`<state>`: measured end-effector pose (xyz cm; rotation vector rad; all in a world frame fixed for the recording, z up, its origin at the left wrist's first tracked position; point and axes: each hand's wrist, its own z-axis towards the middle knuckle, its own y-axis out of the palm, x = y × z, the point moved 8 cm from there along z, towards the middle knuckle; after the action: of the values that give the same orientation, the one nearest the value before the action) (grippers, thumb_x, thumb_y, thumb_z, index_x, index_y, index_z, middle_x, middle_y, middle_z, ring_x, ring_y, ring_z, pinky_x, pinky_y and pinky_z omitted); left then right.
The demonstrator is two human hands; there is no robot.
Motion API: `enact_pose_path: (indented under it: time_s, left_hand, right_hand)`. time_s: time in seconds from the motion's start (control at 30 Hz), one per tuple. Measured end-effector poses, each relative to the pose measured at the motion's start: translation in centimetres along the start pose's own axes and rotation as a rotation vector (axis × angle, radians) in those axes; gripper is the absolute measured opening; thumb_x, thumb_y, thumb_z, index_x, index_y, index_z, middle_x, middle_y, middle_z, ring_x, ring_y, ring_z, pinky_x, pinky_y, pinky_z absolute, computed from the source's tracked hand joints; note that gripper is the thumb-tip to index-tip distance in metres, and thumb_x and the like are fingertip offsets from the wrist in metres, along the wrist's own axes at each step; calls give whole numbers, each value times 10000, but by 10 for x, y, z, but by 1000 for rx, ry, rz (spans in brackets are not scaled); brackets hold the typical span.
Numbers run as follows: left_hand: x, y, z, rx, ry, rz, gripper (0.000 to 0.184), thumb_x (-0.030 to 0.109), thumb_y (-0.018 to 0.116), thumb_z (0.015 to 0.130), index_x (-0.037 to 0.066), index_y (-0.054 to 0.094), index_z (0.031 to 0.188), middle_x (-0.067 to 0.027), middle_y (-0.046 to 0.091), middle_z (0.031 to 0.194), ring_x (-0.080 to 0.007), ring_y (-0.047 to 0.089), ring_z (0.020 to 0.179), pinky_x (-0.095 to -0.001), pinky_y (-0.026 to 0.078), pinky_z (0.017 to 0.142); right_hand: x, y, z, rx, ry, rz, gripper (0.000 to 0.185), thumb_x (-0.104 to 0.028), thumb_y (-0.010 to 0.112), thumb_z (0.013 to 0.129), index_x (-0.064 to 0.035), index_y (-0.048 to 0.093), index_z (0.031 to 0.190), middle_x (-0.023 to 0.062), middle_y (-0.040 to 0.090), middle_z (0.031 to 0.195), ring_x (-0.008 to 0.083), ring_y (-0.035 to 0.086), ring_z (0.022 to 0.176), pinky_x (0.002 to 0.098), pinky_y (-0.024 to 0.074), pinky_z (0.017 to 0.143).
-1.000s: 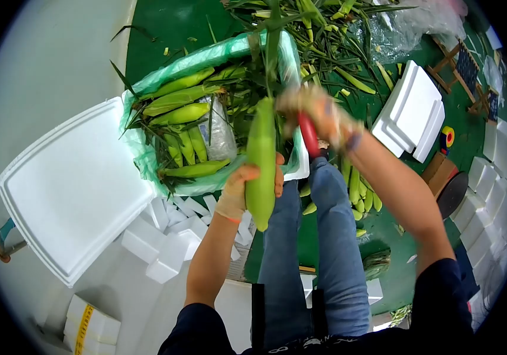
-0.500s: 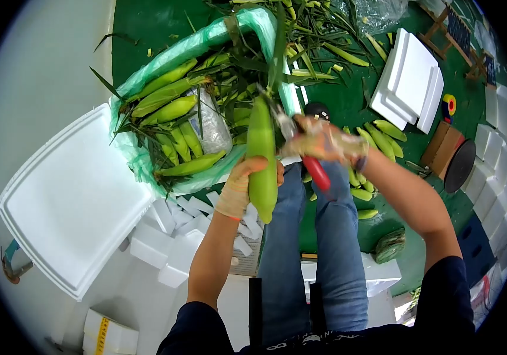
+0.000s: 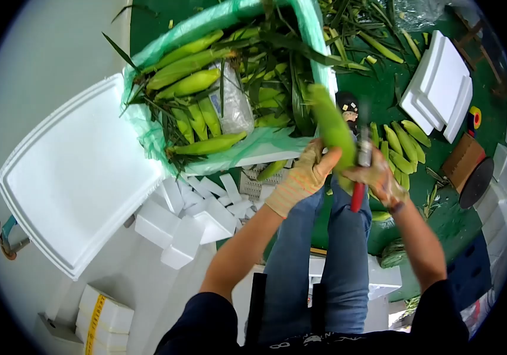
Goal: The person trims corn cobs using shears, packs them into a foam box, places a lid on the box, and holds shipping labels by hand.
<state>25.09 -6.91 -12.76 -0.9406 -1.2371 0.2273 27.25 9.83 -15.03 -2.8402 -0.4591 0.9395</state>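
My left hand point(image 3: 302, 180), in a knit glove, grips a green ear of corn point(image 3: 331, 124) in its husk, just right of the box. Red-handled pruning shears point(image 3: 357, 192) are in my gloved right hand point(image 3: 383, 177), close beside the ear's lower part and slightly blurred. Whether the blades touch the ear, I cannot tell. Beyond my hands stands a foam box lined with a green plastic bag point(image 3: 147, 139). It contains husked ears point(image 3: 191, 84), long leaves and a clear wrapped pack point(image 3: 235, 109).
More ears point(image 3: 406, 145) lie piled on the green floor at right. Cut leaves point(image 3: 363, 29) cover the floor behind the box. A large white foam lid point(image 3: 76, 183) rests at left, with foam scraps point(image 3: 206, 219) nearby. White foam lids point(image 3: 436, 83) and a cardboard piece point(image 3: 463, 161) sit farther right.
The ear has moved right, away from over the box, and its top now leans left. The long leaves at its top end no longer show. The view has shifted.
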Motion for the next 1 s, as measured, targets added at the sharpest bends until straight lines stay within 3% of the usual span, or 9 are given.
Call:
enact_pose_path:
  time_s: [0.1,0.17,0.2,0.3,0.43,0.63,0.77,0.9,1.0]
  left_hand:
    - [-71,-6,-9,-216,20,404,165,52,557,803,43,597,963,-125,604,1004,-288,578,918,-355,479,801]
    - [-178,-61,-43,-37,-635,407,247,156,630,689,48,595,908,-122,606,902,-279,591,815,-361,489,759]
    - [-208,-77,-57,-49,-360,745,178,115,587,691,69,614,860,-104,616,815,-263,610,738,-333,497,700]
    - [-306,-83,-120,-710,-629,819,399,106,543,718,131,582,1115,-86,611,1063,-253,560,1041,-397,426,871]
    - [-304,-86,-95,-1096,-625,936,465,165,600,675,127,579,1138,-103,587,1120,-261,524,1089,-406,397,912]
    - [-232,-126,-56,-478,-865,57,527,208,696,613,24,541,1082,-160,600,1003,-309,552,970,-334,470,822]
    - [-105,-119,47,-459,-493,445,455,210,655,680,84,522,1097,-132,643,865,-311,627,756,-352,508,667]
    - [-40,-95,118,-303,-235,419,464,175,672,665,80,537,1098,-110,649,836,-297,629,746,-328,511,667]
    - [-12,-94,147,-269,-123,436,463,179,674,661,89,545,1097,-108,651,849,-293,630,747,-332,513,668]
  right_hand:
    - [114,-31,-9,236,181,61,649,-99,741,616,-18,425,1177,87,600,882,185,566,726,313,494,645]
    - [199,-49,-4,369,327,126,576,-96,666,672,19,407,1173,107,586,868,199,535,694,326,472,610]
    - [263,-57,2,416,361,108,600,-131,665,670,31,401,1184,121,590,880,237,549,706,354,476,633]
    - [618,-87,28,254,559,-771,512,-357,633,797,-41,496,1176,114,575,1030,245,574,910,311,452,787]
    - [507,-52,-8,278,759,-370,394,-205,564,846,-2,481,1173,198,609,843,309,603,711,430,477,606]
    - [337,-68,-60,531,360,-43,543,-134,686,668,41,474,1137,189,597,1001,299,579,880,368,466,771]
    - [123,-36,-78,326,-352,-360,871,-160,729,590,18,300,1327,232,535,1113,361,570,954,410,473,832]
    - [68,-8,-26,-219,424,-95,819,-248,770,594,-48,402,1298,167,602,974,260,608,879,335,487,800]
    - [-36,-60,-10,-100,-253,203,598,-254,694,744,50,404,1171,151,569,887,206,572,814,298,476,734]
